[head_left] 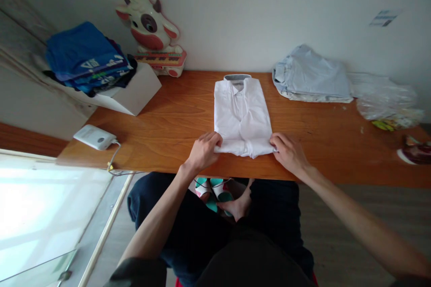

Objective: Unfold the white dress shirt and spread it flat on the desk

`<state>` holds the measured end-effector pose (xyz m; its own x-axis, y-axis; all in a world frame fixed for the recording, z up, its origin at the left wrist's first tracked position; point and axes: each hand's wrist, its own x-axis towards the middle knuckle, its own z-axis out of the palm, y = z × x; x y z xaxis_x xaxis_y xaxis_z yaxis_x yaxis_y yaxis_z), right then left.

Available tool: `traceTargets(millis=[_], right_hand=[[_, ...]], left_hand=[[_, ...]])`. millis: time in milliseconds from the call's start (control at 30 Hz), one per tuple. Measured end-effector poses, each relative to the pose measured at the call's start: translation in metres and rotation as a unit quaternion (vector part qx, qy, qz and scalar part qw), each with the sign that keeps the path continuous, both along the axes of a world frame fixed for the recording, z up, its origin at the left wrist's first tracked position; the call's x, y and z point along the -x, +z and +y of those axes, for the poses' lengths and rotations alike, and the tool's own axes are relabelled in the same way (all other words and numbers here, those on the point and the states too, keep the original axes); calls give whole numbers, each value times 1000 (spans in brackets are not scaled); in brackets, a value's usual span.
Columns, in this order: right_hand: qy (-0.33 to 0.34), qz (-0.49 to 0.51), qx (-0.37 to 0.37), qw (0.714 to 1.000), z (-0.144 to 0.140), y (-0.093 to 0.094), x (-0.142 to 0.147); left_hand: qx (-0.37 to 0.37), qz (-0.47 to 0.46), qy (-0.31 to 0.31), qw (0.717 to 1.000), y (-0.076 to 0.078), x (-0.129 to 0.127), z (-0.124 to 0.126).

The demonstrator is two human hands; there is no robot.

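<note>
The white shirt (241, 116) lies folded on the table (175, 121), and the left hand (203, 150) and right hand (289, 152) each pinch a bottom corner, so the fold looks nearly done and next needs a careful, even lift.

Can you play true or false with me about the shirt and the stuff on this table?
1. Both hands touch the white shirt. True: the left hand and the right hand hold its near corners.
2. The white shirt is crumpled in a ball. False: it lies folded flat, collar away from the person.
3. A cow toy stands by the wall. True.
4. The blue clothes lie on the floor. False: they sit on a white box on the table.
5. The pale blue clothes are left of the shirt. False: they are on its right.
</note>
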<state>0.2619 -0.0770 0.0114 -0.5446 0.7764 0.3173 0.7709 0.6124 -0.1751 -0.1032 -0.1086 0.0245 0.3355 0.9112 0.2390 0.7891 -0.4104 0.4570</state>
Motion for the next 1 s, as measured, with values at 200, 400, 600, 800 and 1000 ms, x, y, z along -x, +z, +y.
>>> traceTargets(millis=[200, 400, 600, 800, 1000], right_hand=[[55, 34, 76, 995, -40, 3, -3], [76, 57, 129, 987, -42, 12, -3], [50, 66, 129, 988, -39, 7, 4], [22, 34, 87, 995, -51, 22, 26], [-74, 8, 47, 996, -48, 20, 72]], left_hand=[[25, -17, -61, 998, 0, 1, -27], [56, -102, -43, 992, -1, 8, -38], [34, -86, -22, 996, -11, 4, -42], [1, -31, 45, 998, -5, -19, -47], [3, 53, 157, 986, 3, -58, -30]])
